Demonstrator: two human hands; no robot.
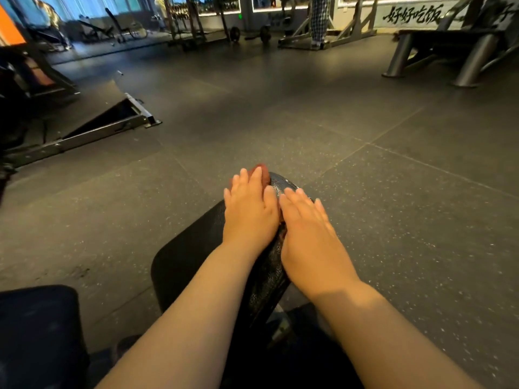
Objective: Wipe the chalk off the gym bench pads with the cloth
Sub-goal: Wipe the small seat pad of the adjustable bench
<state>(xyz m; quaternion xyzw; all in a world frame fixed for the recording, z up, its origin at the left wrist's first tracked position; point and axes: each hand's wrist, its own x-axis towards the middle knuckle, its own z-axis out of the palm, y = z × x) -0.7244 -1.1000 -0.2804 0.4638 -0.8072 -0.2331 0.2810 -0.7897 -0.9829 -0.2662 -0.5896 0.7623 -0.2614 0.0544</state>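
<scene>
The black bench pad (191, 248) is long and narrow, and its far end is round. Its skin is shiny and bumpy, with pale marks near the far end.

The left hand (250, 214) lies flat on a red-brown cloth (259, 168) right at that far end. Its fingers are straight and close together, pressing down on the cloth. Only a small bit of soft cloth shows past the fingertips, and it sits at the very edge of the pad.

The right hand (311, 242) lies flat on the pad just beside the left hand, along the right edge. Its fingers are straight and a little spread, holding nothing.

All around the pad is a dark rubber floor (393, 192) made of big square tiles with tiny light dots. There is lots of open floor ahead and to the right. A grey metal frame (112, 127) lies on the floor well off to the left. A second dark pad (36, 332) sits close by at the lower left.
</scene>
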